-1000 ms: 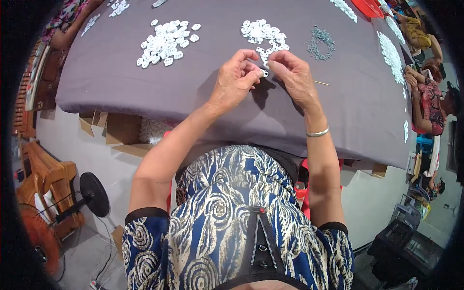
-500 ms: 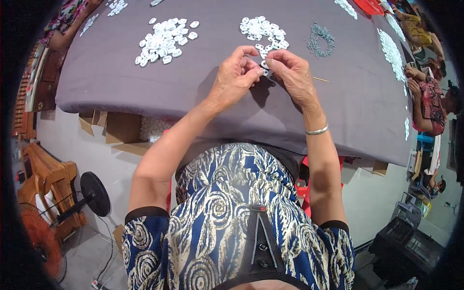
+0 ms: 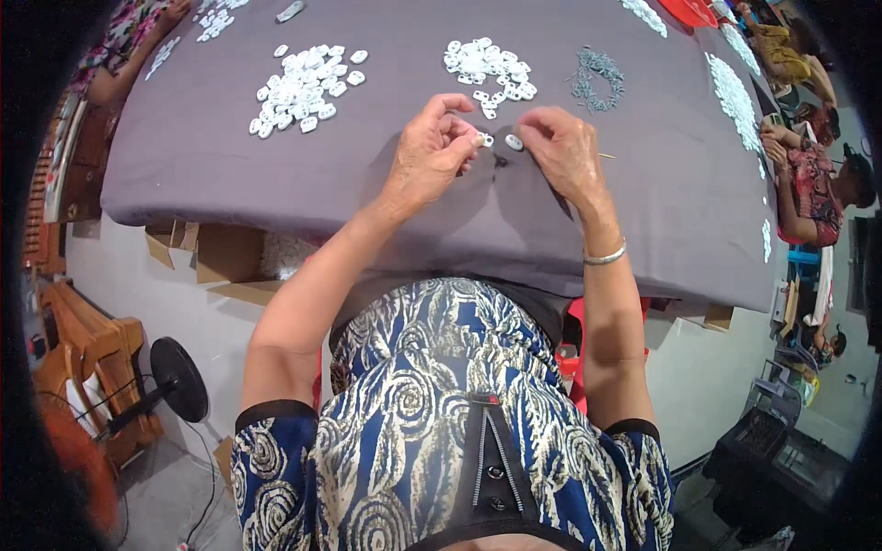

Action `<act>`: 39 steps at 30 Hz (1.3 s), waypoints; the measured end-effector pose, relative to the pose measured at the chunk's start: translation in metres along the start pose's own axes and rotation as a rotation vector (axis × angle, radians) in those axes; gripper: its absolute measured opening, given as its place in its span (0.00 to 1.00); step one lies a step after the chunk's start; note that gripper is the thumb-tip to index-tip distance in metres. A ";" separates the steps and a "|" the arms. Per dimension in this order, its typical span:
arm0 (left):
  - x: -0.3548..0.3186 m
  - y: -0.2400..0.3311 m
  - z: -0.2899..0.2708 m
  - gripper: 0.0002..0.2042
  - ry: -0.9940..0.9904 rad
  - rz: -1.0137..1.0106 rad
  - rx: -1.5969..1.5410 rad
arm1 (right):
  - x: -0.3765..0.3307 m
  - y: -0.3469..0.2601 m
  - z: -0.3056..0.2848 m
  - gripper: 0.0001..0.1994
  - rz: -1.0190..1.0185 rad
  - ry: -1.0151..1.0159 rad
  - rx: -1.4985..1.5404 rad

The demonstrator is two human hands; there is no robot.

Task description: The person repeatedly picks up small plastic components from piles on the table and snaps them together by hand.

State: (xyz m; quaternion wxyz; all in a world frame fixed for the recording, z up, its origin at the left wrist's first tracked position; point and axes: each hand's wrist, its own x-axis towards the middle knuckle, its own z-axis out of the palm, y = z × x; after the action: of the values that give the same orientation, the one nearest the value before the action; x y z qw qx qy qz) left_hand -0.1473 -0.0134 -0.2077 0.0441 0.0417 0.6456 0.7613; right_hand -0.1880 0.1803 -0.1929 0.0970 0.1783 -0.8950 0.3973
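My left hand point(image 3: 430, 154) pinches a small white plastic piece with a hole point(image 3: 486, 140) between thumb and forefinger. A white oval cap-like piece point(image 3: 514, 142) sits at the fingertips of my right hand point(image 3: 562, 154), a short gap from the other piece. Both hands hover just above the grey-covered table point(image 3: 367, 184). Beyond them lies a heap of white pieces with holes point(image 3: 487, 66). A heap of white oval pieces point(image 3: 301, 90) is to the left. To the right lies a ring-shaped pile of small grey pins point(image 3: 597, 80). A thin brass-coloured stick point(image 3: 606, 154) shows beside my right hand.
More white pieces point(image 3: 733, 101) run along the table's right side, where co-workers point(image 3: 813, 179) sit. A red container point(image 3: 689, 13) stands at the far right. Another person's arm point(image 3: 119, 78) reaches in at the far left. Cardboard boxes point(image 3: 230, 253) stand below the table edge, near a fan point(image 3: 78, 459).
My hands have moved apart. The two white pieces, close together between my fingers before, are now separate, one at each hand. The view has shifted slightly.
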 end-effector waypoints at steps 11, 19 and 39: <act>0.001 -0.001 0.002 0.14 0.030 0.019 -0.010 | 0.008 0.043 -0.069 0.08 0.244 0.281 -0.075; 0.000 -0.002 0.002 0.15 0.022 0.012 0.024 | 0.007 0.074 -0.074 0.08 0.264 0.261 -0.219; 0.001 -0.004 0.002 0.15 0.017 0.001 0.036 | 0.020 0.065 -0.050 0.07 0.073 0.073 -0.201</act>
State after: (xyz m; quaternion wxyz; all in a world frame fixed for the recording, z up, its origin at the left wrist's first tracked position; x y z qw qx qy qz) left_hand -0.1481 -0.0108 -0.2117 0.0373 0.0363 0.6596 0.7498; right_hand -0.2302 0.2530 -0.1975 0.1326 0.1204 -0.9320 0.3151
